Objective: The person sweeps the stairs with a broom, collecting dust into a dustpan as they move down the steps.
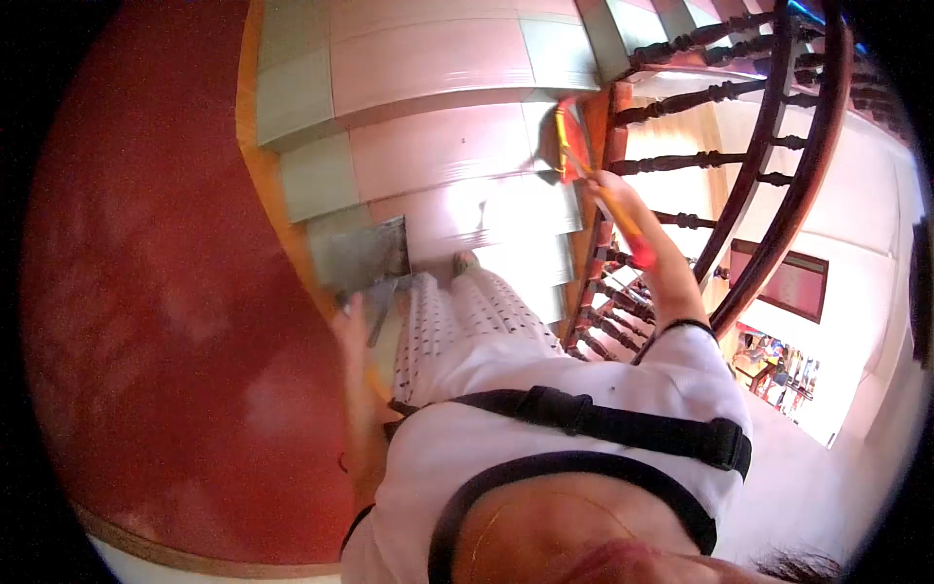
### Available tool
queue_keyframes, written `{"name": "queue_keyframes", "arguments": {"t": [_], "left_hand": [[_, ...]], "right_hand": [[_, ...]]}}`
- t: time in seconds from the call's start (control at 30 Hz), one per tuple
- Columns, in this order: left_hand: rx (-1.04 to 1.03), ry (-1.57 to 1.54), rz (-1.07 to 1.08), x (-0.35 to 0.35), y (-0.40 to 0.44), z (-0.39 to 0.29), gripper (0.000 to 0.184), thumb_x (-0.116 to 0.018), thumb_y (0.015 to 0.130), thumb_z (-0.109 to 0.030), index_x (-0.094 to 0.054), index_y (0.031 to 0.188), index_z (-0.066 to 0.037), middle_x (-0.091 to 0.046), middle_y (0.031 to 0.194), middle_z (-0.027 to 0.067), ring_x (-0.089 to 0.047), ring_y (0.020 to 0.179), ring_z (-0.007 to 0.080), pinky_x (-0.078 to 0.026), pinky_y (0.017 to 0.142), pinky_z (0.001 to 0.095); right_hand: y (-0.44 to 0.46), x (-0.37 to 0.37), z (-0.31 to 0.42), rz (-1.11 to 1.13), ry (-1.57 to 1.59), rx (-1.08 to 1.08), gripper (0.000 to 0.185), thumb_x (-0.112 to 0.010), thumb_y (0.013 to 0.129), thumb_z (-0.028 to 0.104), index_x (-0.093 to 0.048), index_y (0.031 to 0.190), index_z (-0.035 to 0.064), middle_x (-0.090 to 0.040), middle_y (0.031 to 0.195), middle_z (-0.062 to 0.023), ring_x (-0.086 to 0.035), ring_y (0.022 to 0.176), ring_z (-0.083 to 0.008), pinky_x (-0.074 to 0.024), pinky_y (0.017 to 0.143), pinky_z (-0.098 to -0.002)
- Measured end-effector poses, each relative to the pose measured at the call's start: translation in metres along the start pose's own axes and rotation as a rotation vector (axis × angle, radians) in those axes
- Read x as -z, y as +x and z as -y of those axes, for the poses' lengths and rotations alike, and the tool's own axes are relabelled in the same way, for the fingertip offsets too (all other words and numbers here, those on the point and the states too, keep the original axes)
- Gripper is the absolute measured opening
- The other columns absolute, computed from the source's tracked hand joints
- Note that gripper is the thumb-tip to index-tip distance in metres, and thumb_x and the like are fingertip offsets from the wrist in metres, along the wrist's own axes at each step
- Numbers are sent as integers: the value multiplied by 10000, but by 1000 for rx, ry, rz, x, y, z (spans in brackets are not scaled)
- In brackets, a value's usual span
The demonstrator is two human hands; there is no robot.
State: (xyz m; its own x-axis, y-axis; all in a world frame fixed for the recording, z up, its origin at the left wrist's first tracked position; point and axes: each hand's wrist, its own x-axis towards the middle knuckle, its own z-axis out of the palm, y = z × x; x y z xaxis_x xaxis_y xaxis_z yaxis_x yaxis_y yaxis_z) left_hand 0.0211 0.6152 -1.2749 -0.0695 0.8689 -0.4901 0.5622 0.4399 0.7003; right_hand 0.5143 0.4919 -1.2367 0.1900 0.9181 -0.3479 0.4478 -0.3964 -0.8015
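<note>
My right hand (pixel 615 192) is wrapped round the yellow and red handle of a hand brush (pixel 567 141). The brush head, with dark bristles along its left side, is at the right end of a stair step, beside the wooden baluster base. On the left, my left hand (pixel 352 326) is closed on the handle of a grey dustpan (pixel 365 253), slightly blurred. The dustpan is low over the steps near the red wall. I cannot make out whether anything lies in it.
Tiled pink and pale green stairs (pixel 418 151) run ahead of me. A red wall (pixel 156 273) with a wooden edge strip borders them on the left. Dark turned balusters (pixel 691 161) and a curved handrail (pixel 812 175) stand on the right, with a lower floor visible beyond.
</note>
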Motion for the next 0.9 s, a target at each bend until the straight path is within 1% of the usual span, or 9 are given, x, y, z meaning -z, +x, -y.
{"name": "queue_keyframes", "arguments": {"t": [0.03, 0.07, 0.2, 0.3, 0.43, 0.67, 0.77, 0.8, 0.9], "left_hand": [[106, -80, 44, 0, -1, -4, 354, -547, 731, -318, -407, 515, -74, -374, 443, 1, -378, 373, 131, -291, 349, 271], [106, -77, 34, -2, 10, 7, 354, -547, 731, -318, -407, 515, -74, -374, 443, 1, -378, 373, 131, -291, 349, 271], [-149, 90, 11, 2, 47, 37, 339, -552, 725, -326, -429, 546, -65, -392, 470, 5, -386, 376, 135, -306, 358, 275], [-144, 177, -3, 0, 60, 39, 342, -557, 722, -333, -432, 551, -64, -389, 482, 0, -381, 376, 125, -322, 365, 272], [100, 155, 115, 6, 78, 43, 367, -562, 707, -375, -451, 565, -55, -420, 499, 15, -400, 386, 128, -357, 378, 287], [75, 24, 115, 17, 48, 10, 388, -568, 695, -397, -444, 542, -63, -427, 487, 12, -430, 395, 130, -375, 374, 291], [57, -46, 88, 17, 55, 7, 445, -526, 709, -416, -523, 634, 23, -467, 473, 90, -482, 397, 207, -382, 388, 308], [50, -40, 91, 21, 55, 4, 431, -536, 705, -404, -518, 631, 20, -458, 475, 83, -477, 393, 203, -378, 385, 309], [32, -74, 101, 27, 73, 7, 416, -552, 697, -385, -501, 612, 19, -449, 478, 76, -470, 386, 198, -369, 378, 313]], "right_hand": [[54, -28, -92, 128, 777, -610, 88, -410, 749, 137, -473, 733, 76, -409, 546, 31, -418, 476, -111, -356, 436, -231], [49, -56, -52, 264, 389, 16, 137, -420, 753, 137, -421, 631, 73, -424, 536, 11, -417, 464, -89, -352, 432, -211], [53, -147, 30, 156, 904, -789, 105, -428, 723, 24, -384, 628, 29, -397, 477, -26, -403, 402, -108, -363, 376, -216], [36, -140, 56, 375, 806, -725, 93, -452, 715, 37, -404, 640, 10, -404, 480, 5, -379, 379, -69, -325, 348, -163], [-34, -82, 102, 244, 766, -709, 135, -452, 735, 30, -418, 855, -20, -417, 505, 14, -383, 350, -50, -307, 308, -150], [-45, -31, 31, 81, 384, -735, 85, -478, 728, 66, -445, 658, 31, -421, 494, -13, -420, 378, -103, -332, 320, -220], [45, -71, -106, 315, 71, -340, 138, -499, 662, 122, -452, 548, 60, -458, 508, -48, -466, 455, -170, -374, 417, -280], [70, -94, -146, 288, 281, -509, 134, -502, 642, 146, -460, 543, 66, -477, 524, -64, -487, 492, -200, -385, 457, -298], [69, -156, -43, 449, -13, -90, 109, -508, 645, 120, -465, 570, 54, -480, 542, -63, -483, 517, -187, -381, 466, -290]]}}
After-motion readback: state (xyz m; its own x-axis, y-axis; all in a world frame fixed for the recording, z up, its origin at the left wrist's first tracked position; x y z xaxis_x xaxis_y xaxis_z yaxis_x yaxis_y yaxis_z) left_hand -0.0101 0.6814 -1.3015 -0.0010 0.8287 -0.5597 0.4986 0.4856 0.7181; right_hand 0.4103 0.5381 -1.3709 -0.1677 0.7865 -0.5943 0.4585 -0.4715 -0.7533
